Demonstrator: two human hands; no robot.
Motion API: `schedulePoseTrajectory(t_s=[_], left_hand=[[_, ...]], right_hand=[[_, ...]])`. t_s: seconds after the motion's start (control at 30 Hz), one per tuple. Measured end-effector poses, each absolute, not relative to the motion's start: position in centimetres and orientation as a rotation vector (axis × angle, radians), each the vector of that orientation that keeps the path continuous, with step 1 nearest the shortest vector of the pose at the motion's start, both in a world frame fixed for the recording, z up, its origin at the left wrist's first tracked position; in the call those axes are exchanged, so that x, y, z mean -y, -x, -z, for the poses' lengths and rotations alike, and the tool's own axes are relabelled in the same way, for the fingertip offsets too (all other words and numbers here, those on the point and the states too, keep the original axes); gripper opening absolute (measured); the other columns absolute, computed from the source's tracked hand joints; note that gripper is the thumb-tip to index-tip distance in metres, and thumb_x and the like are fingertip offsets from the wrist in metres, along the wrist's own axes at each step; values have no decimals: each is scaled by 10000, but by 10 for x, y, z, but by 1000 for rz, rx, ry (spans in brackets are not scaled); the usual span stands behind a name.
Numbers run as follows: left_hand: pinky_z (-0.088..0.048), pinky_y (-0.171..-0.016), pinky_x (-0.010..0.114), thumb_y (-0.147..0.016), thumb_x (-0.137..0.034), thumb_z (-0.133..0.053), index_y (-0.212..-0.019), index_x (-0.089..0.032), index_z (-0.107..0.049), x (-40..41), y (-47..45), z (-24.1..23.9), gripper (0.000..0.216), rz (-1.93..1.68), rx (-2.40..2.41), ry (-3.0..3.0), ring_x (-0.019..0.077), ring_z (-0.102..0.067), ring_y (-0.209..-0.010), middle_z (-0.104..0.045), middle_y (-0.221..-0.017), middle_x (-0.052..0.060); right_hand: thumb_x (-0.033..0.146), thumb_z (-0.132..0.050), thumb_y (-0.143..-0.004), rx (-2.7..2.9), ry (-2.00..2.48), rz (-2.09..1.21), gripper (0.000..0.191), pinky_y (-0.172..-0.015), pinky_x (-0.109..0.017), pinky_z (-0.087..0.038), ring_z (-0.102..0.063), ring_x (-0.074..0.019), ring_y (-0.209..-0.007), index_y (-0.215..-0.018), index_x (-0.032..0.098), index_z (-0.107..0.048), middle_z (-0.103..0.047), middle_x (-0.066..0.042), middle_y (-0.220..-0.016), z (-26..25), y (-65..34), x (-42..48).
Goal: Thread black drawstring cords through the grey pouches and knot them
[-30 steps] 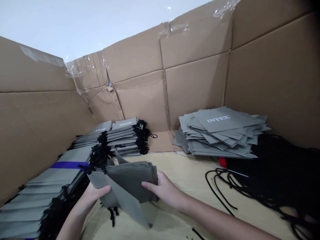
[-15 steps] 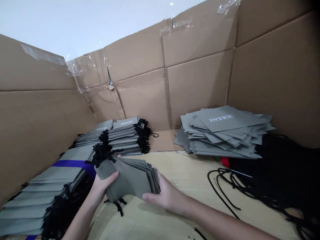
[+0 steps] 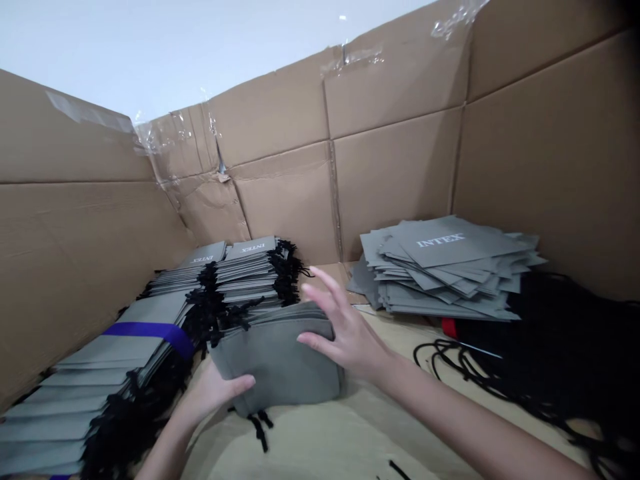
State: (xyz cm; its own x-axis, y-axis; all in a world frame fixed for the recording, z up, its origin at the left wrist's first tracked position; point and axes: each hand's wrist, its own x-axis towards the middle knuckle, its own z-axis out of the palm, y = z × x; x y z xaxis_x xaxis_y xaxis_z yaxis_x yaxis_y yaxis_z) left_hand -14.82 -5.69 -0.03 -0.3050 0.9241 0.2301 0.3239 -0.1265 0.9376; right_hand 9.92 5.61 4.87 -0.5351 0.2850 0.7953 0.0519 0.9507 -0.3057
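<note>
The right grip (image 3: 350, 340) had come off the bundle of grey drawstring bags (image 3: 275, 360), its fingers now spread open just beside the bundle's right end, while the bundle had closed up flatter against the left grip (image 3: 215, 393).

And here we've got cardboard walls (image 3: 395, 167) boxing in the back and both sides, creased and patched with clear tape (image 3: 453, 23), a torn seam (image 3: 219, 157) in the back left corner, white wall or ceiling (image 3: 150, 47) above, pale wooden surface (image 3: 310, 447) below.
</note>
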Motion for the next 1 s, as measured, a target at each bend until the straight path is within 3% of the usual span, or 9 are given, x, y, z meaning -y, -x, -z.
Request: schedulePoseTrajectory(t_s=[0.13,0.23,0.43,0.63,0.8,1.0], left_hand=[[-460,-899,420,-471,-386,-809,-941,-138,-635,57,125,-6,559,-1624,-1694,-1256,344,-589,-1026,-681,-1025,153],[-495,-841,420,-438,-379,-824,-904,-129,-629,55,108,-10,564,-1704,-1703,-1140,337,-624,-952,-702,-935,155],[-523,-783,407,-451,-377,-826,-943,-122,-590,55,92,-5,604,-1841,-1686,-989,319,-650,-892,-696,-943,163],[-517,-815,427,-497,-327,-799,-839,-161,-635,58,89,-4,414,-1712,-1729,-1171,324,-650,-893,-714,-905,135],[-524,-792,416,-501,-343,-794,-823,-166,-638,52,80,-2,400,-1747,-1724,-1111,327,-650,-894,-720,-886,121],[-493,-816,390,-655,-420,-677,-1008,-164,-542,55,99,-26,456,-1916,-2045,-1192,282,-626,-925,-658,-1002,116]], right_hand=[[319,-519,-865,2163,334,-206,255,-863,-350,-487,-569,-200,-1024,-1115,272,-528,-462,-69,-1296,-62,-105,-51],[276,-516,-865,2080,295,-204,101,-840,-303,-493,-578,-184,-1018,-935,218,-558,-553,-81,-1171,-55,-105,-56],[207,-473,-865,2020,173,62,139,-791,-274,-507,-622,-156,-929,-955,218,-580,-605,-77,-1110,-50,-110,-66],[180,-548,-814,2011,30,389,76,-556,-183,-475,-658,-103,-662,-814,225,-609,-706,-9,-869,-56,-127,-79],[156,-436,-867,2083,3,195,158,-671,-191,-516,-660,-119,-848,-932,214,-568,-694,-44,-950,-49,-124,-79],[88,-412,-828,1997,-38,280,312,-853,-286,-504,-558,-155,-1065,-1096,220,-500,-572,-78,-1155,-65,-124,-69]])
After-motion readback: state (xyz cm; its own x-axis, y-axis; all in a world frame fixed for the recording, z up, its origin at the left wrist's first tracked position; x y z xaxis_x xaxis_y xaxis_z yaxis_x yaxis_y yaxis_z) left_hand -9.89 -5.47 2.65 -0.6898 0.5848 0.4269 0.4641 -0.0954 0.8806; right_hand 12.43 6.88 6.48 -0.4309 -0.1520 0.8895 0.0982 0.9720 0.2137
